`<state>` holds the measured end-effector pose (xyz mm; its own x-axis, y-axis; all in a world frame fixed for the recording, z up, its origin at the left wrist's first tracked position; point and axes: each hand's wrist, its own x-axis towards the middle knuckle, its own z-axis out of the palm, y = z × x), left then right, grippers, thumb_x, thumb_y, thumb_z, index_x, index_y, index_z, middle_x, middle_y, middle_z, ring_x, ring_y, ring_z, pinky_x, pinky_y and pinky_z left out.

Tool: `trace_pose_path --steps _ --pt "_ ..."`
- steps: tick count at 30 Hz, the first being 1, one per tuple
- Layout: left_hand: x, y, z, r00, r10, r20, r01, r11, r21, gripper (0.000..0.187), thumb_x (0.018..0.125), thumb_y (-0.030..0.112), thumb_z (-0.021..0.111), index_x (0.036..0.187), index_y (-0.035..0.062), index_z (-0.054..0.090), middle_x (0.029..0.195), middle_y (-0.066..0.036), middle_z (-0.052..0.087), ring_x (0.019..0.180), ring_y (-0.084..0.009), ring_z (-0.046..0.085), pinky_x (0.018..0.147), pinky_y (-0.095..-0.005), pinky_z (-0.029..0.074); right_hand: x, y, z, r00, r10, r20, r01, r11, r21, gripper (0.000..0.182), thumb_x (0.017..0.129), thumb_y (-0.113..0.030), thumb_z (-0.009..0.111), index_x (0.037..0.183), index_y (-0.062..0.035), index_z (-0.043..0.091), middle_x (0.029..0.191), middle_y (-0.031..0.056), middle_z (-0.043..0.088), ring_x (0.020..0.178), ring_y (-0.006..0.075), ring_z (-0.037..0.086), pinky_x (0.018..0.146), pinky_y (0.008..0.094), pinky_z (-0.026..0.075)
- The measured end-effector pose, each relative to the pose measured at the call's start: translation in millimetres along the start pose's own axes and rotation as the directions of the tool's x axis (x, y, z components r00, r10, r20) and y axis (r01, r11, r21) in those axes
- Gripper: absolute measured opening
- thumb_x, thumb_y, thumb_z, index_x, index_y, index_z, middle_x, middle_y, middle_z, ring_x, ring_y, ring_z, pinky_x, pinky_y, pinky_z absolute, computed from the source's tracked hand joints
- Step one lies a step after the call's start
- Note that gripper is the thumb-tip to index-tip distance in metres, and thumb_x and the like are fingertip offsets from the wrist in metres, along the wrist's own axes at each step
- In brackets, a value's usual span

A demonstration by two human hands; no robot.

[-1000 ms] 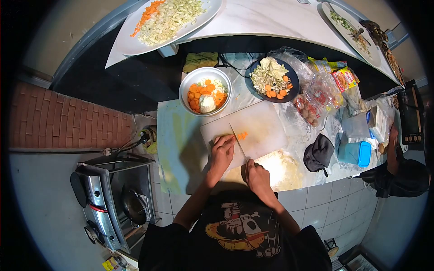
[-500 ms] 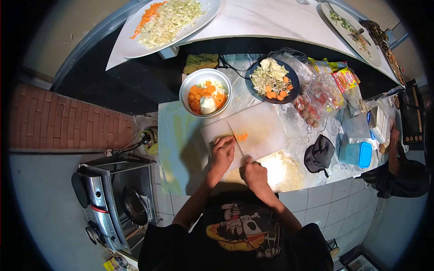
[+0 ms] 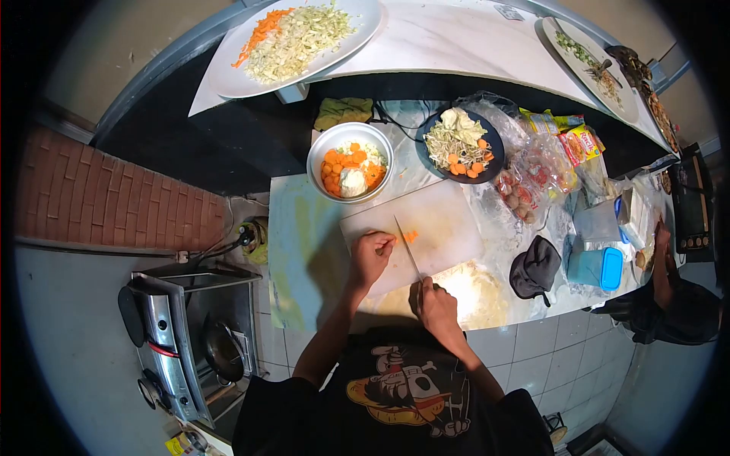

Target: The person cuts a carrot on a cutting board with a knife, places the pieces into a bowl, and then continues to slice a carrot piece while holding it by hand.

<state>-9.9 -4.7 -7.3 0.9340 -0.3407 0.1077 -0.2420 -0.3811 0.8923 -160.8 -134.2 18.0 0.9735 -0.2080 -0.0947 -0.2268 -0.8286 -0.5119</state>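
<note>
My right hand (image 3: 439, 307) is wrapped round the handle of a knife (image 3: 407, 245), its blade pointing up and left over the white cutting board (image 3: 449, 216). Small orange carrot pieces (image 3: 411, 236) lie just right of the blade. Left of the knife, my left hand (image 3: 370, 257) is over the board's left side, fingers pinched together; a bit of orange shows at the fingertips. Behind the board stand a metal bowl (image 3: 311, 171) of carrot slices, shredded vegetable and a white lump, and a dark plate (image 3: 496, 156) with sprouts, carrot slices and pale leaves.
Plastic bags (image 3: 544, 163), a black cloth cap (image 3: 535, 267) and a blue-lidded container (image 3: 610, 268) sit to the right. A large plate (image 3: 220, 80) of shredded vegetables rests on the raised shelf. At the far right is another person (image 3: 665, 304). A stove (image 3: 163, 342) stands left.
The knife and my right hand have shifted slightly right and toward me. My left hand has drawn away from the blade, its fingers more curled. The carrot pieces beside the blade look fewer.
</note>
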Motion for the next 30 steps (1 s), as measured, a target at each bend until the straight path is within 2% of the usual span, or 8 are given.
trace_pose_path --steps 4,6,13,18,30 --pt "1.0 2.4 -0.5 0.995 -0.097 0.015 0.098 0.993 -0.059 0.012 0.083 0.002 0.069 0.093 -0.0053 0.070 0.085 -0.016 0.072 0.080 -0.0203 0.072 0.076 -0.0285 0.057 1.1 -1.6 0.5 1.000 0.005 -0.012 -0.004 1.000 0.027 0.017 0.087 -0.012 0.056 0.095 0.0025 0.053 0.062 0.0232 0.061 0.059 0.0419 0.062 0.055 0.0488 0.050" --pt "1.0 1.0 1.2 0.993 -0.113 0.018 0.114 0.992 -0.061 0.013 0.083 0.001 0.069 0.093 -0.0059 0.069 0.085 -0.016 0.072 0.080 -0.0200 0.072 0.075 -0.0285 0.057 3.2 -4.5 -2.6 0.985 0.086 0.150 -0.084 0.996 -0.020 0.021 0.085 -0.013 0.059 0.099 0.0013 0.052 0.080 0.0218 0.065 0.077 0.0385 0.066 0.065 0.0463 0.053" --pt "0.4 2.6 0.9 0.975 -0.222 0.019 0.222 0.965 -0.138 0.013 0.084 0.002 0.069 0.093 -0.0069 0.069 0.086 -0.015 0.073 0.081 -0.0174 0.071 0.074 -0.0268 0.056 5.7 -4.4 0.2 0.992 0.059 0.111 -0.064 0.997 0.038 0.021 0.087 -0.017 0.058 0.097 0.0012 0.052 0.076 0.0228 0.064 0.072 0.0403 0.065 0.062 0.0474 0.052" --pt "1.0 -0.8 0.7 0.969 -0.244 0.026 0.245 0.959 -0.141 0.015 0.084 0.003 0.070 0.094 -0.0070 0.069 0.086 -0.014 0.073 0.081 -0.0165 0.071 0.074 -0.0262 0.056 6.1 -4.7 2.8 0.997 0.018 0.071 -0.021 0.999 0.049 0.021 0.089 -0.019 0.057 0.095 0.0001 0.052 0.074 0.0222 0.064 0.069 0.0395 0.065 0.060 0.0469 0.052" --pt "-2.5 -7.5 5.4 0.964 -0.267 -0.005 0.262 0.949 -0.173 0.016 0.083 0.005 0.071 0.095 -0.0059 0.070 0.087 -0.013 0.073 0.082 -0.0169 0.071 0.075 -0.0266 0.056 7.8 -9.0 5.0 0.997 0.040 0.072 -0.046 0.996 0.079 0.022 0.089 -0.018 0.058 0.096 0.0004 0.051 0.076 0.0217 0.064 0.072 0.0406 0.065 0.063 0.0480 0.052"
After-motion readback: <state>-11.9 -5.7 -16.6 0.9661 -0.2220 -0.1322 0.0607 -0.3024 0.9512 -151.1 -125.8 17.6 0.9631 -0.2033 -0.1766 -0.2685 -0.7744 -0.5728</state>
